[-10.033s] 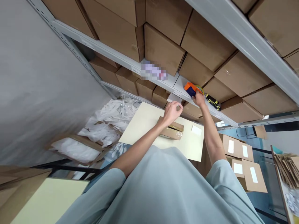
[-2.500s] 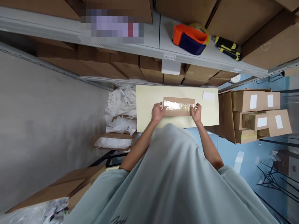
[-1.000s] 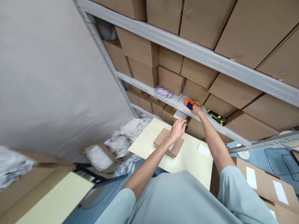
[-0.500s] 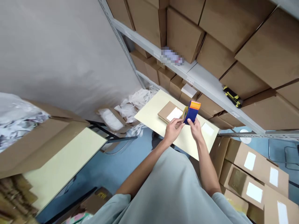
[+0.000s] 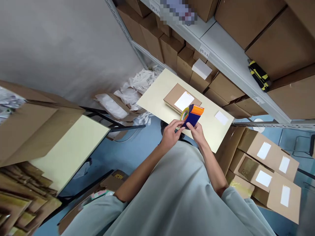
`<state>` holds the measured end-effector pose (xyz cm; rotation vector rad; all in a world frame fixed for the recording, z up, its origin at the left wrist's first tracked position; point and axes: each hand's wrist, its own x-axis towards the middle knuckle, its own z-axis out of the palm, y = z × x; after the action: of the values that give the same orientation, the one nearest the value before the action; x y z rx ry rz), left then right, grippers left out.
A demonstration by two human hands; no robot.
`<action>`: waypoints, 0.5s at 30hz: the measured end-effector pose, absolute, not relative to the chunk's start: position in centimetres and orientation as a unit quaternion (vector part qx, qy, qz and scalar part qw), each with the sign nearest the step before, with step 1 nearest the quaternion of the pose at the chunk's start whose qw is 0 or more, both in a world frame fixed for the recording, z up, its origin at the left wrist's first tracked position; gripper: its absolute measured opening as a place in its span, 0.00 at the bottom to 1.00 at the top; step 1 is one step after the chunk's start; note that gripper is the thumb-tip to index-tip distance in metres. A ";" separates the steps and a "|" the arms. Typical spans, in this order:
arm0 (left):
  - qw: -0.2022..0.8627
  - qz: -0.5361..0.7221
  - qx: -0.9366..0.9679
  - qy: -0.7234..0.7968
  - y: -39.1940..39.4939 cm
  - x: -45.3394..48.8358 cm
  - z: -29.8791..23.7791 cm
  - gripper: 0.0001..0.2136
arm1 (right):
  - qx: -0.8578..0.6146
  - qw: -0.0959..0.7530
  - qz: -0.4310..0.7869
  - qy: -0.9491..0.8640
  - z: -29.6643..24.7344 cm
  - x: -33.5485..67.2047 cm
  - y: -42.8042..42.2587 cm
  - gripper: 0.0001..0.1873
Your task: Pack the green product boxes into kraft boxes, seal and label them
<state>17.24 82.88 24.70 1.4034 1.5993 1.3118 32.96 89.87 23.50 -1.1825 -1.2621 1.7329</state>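
Note:
A tape dispenser (image 5: 192,118), dark blue with an orange end, is held above the near edge of the table. A yellow tape roll (image 5: 184,114) shows on its left side. My right hand (image 5: 197,132) grips the dispenser from the right, thumb flat on its blue face. From the left, my left hand (image 5: 171,132) closes its thumb and fingers at the dispenser's lower edge, by the roll; the exact contact is partly hidden. Just beyond the hands, a flat cardboard box (image 5: 175,95) with a white label (image 5: 184,101) lies on the table.
The pale yellow table (image 5: 209,139) also bears a white slip (image 5: 221,117). A shelf (image 5: 221,49) with cardboard boxes and a black-yellow cutter (image 5: 259,75) stands behind. Labelled cartons (image 5: 268,164) are stacked right. Another table (image 5: 73,144) stands left, and crumpled white material (image 5: 141,82) lies beyond.
The view has tipped downward. Both hands and the tape dispenser have come closer to my body, and the dispenser is more tilted. Both hands stay on it.

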 end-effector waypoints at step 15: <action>0.339 0.461 0.626 0.529 88.2 13.4 36.3 0.17 | -0.428 0.277 0.478 -0.716 27.2 39.4 86.5 0.26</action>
<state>13.45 88.19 36.34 1.6306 1.3784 1.2017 39.40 86.49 27.25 -1.1478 -1.9214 1.2827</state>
